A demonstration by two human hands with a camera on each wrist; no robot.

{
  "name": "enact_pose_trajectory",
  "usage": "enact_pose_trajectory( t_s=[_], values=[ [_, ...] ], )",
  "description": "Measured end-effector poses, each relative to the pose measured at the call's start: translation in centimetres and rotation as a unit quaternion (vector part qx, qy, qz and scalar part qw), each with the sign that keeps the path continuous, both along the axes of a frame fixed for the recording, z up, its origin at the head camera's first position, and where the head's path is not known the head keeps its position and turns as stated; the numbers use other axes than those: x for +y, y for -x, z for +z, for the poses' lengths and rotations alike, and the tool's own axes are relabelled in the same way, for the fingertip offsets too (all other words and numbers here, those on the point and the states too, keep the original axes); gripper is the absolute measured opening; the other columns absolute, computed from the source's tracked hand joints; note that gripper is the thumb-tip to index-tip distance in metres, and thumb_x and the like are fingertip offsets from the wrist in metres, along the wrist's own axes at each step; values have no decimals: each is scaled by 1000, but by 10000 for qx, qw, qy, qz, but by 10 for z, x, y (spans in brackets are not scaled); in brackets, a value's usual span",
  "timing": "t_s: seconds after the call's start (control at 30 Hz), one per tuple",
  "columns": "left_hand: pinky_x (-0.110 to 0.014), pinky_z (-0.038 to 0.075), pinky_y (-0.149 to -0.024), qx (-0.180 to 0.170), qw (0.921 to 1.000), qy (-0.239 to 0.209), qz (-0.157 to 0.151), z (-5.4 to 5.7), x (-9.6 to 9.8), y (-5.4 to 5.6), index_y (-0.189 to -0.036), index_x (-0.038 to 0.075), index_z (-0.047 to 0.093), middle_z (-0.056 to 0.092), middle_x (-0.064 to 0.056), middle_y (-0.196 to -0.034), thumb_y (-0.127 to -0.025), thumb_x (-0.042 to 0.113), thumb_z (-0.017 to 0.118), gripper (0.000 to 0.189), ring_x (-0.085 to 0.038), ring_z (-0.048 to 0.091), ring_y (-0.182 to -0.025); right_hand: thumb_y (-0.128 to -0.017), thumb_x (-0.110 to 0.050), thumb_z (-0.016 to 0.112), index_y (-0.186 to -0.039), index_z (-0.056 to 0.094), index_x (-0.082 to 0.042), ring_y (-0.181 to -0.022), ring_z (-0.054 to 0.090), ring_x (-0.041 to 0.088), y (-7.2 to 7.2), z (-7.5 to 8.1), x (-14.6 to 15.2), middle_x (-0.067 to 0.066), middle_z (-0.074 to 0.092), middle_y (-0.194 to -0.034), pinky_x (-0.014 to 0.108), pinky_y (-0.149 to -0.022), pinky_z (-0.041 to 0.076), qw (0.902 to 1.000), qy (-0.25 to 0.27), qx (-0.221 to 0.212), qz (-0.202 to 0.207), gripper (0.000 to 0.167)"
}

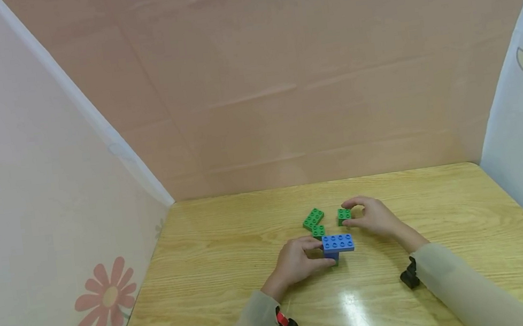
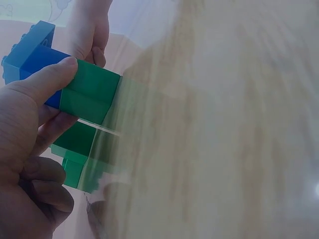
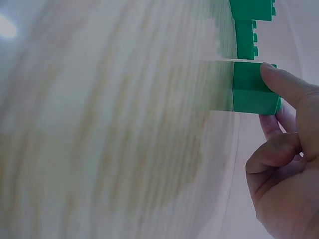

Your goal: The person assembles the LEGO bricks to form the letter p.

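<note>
Closest to me, two pale sleeves (image 1: 248, 323) reach in over the counter (image 1: 230, 231), each with a small dark wrist camera (image 1: 410, 275) at its cuff.

Just beyond, I have the left hand (image 1: 296, 260) clamped on a stack, thumb on one side and fingers on the other. A long blue brick (image 1: 338, 243) overhangs on top, a shorter blue brick (image 2: 49, 56) sits under it, and a green base brick (image 2: 90, 90) is at the bottom; I can't tell whether that base bears fully on the counter.

Behind the stack lies a small loose green brick (image 1: 318, 230), partly hidden. To its right, my right hand (image 1: 378, 218) has its grip pinched on a square green brick (image 1: 344, 216), which seems to rest on the counter, studs up. Farthest of the pieces is a long green brick (image 1: 313, 218), near the small one.

I judge the step in hand to be picking up a piece while the stack is steadied. The next move calls for a straight lift on the right, level studs, and a firm left grip so the overhanging top doesn't tip.
</note>
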State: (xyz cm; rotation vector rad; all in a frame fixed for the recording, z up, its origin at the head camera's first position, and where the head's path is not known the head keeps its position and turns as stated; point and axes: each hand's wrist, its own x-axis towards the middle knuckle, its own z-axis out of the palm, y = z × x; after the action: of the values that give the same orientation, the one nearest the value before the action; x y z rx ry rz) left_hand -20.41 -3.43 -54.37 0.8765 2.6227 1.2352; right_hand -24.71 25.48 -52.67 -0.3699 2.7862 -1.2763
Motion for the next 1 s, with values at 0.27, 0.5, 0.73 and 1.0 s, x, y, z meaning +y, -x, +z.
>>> enact_pose_trajectory(
  t_s=[0.27, 0.5, 0.73, 1.0],
  values=[
    [-26, 52, -93, 99, 10000, 1, 11, 0, 0, -1, -121, 21, 80, 71, 18, -117, -86, 51, 84, 46, 1, 63, -107, -90, -31, 84, -132, 68, -9, -126, 56, 41, 1, -3, 0, 15, 64, -136, 61, -97, 49, 9999, -64, -2, -81, 50],
    [-27, 52, -95, 54, 10000, -24, 26, 1, 1, -1, -120, 22, 80, 71, 18, -118, -85, 51, 84, 45, 1, 63, -109, -91, -35, 83, -132, 68, -10, -127, 56, 43, 1, -4, 1, 16, 64, -135, 62, -97, 49, 9998, -143, 14, -108, 51],
    [-30, 51, -97, 21, 10000, -28, 39, 1, 0, -1, -120, 22, 80, 71, 18, -119, -85, 52, 84, 46, 0, 63, -111, -92, -34, 82, -131, 67, -9, -131, 53, 44, -3, 4, -1, 16, 63, -135, 66, -102, 45, 9999, -37, 115, -10, 49],
    [-27, 52, -94, 24, 9999, -105, -23, 0, -1, -1, -121, 23, 80, 71, 20, -116, -86, 50, 84, 45, 1, 63, -108, -92, -33, 82, -131, 67, -7, -125, 57, 42, -12, 19, -8, 14, 65, -130, 64, -99, 48, 9991, -18, 402, 162, 49]
  ],
)
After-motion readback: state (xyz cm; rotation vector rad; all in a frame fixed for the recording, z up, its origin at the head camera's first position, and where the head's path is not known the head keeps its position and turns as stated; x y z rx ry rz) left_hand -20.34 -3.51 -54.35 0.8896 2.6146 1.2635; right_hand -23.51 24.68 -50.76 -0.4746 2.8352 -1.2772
